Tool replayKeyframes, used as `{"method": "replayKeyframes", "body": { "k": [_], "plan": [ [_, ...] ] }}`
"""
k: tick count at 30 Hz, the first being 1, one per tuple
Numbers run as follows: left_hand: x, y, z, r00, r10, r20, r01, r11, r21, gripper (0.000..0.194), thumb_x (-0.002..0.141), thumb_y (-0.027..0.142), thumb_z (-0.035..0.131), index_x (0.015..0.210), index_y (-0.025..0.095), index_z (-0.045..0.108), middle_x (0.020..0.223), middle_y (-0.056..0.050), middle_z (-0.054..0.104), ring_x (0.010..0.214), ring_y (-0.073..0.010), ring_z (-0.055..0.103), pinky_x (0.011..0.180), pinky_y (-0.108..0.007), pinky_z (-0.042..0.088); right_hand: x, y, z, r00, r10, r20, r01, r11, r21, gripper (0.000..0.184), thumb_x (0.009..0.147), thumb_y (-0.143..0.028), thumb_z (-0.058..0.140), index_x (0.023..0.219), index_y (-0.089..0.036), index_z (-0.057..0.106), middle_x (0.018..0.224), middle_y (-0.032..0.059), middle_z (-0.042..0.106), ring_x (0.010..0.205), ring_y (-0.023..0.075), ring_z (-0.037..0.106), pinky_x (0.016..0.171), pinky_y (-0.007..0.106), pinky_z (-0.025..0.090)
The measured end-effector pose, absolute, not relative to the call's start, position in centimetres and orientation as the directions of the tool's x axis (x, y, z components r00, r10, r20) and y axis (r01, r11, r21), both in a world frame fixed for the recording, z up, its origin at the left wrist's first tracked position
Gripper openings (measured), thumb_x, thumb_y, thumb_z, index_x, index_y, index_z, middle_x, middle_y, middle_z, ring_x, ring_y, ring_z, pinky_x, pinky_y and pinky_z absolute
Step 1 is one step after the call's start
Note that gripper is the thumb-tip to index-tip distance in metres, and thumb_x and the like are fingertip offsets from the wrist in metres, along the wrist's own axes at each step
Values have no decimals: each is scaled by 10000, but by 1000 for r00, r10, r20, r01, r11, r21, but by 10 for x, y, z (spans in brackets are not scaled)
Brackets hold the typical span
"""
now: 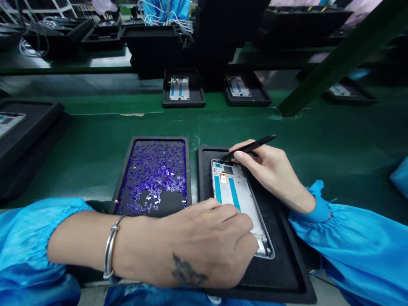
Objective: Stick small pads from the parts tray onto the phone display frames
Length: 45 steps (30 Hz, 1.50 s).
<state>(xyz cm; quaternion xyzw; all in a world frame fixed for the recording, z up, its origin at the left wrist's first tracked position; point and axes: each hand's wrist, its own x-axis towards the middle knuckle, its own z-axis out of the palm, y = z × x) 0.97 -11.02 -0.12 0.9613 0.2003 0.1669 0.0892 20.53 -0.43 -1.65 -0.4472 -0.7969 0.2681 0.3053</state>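
A silver phone frame (247, 199) with two blue strips and a small gold flex part lies in a black tray (261, 276). My right hand (270, 168) pinches slim black tweezers (251, 146), their tip close to the frame's top edge. Across the frame's lower left side lies my left hand (210, 242), curled closed with its fingertips hidden beneath; what they hold, if anything, cannot be seen. To the left, a second black tray (189, 178) carries a spread of tiny purple-edged rectangular pieces (156, 170), partly covered by my left forearm.
Two small black trays with phone frames (180, 89) (239, 86) stand further back on the green bench (95, 136). A slanting green post (318, 72) rises at right. Stacked black trays (32, 140) sit at left. Black bins (153, 42) and cables line the back shelf.
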Motion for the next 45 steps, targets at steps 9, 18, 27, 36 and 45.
{"method": "replayKeyframes", "body": {
  "k": [9,18,27,36,45],
  "plan": [
    [7,-110,6,875,411,253,350,-901,255,245,958,94,334,847,134,549,981,-92,598,793,-191,496,707,-335,445,206,-2,-17,-395,892,221,555,423,-716,264,900,-435,567,928,-199,682,968,22,685,854,173,657,739,307,518],
    [8,-112,-1,857,419,300,350,-901,258,224,963,114,351,866,137,552,1107,-112,601,897,-211,535,766,-355,462,204,0,-19,-338,922,186,492,342,-800,275,882,-453,591,921,-191,664,877,33,687,769,177,679,684,314,551],
    [8,-109,4,842,431,324,356,-896,267,196,983,169,383,877,143,545,1086,-94,600,904,-196,538,761,-333,459,207,0,-23,-401,879,259,555,458,-695,262,910,-432,555,960,-206,678,970,14,689,866,184,677,722,313,539],
    [5,-107,12,845,429,320,353,-896,270,179,983,192,412,880,151,553,1031,-68,609,843,-175,543,757,-321,460,205,-3,-21,-404,876,264,574,468,-672,235,911,-405,557,936,-203,673,967,14,688,836,173,665,737,308,527],
    [12,-116,1,892,404,204,363,-908,210,201,990,190,405,878,148,566,1101,-79,592,898,-182,530,767,-319,464,207,-5,-10,-255,942,217,326,295,-898,249,863,-414,623,909,-173,664,941,44,655,827,151,671,737,286,603]
  ]
}}
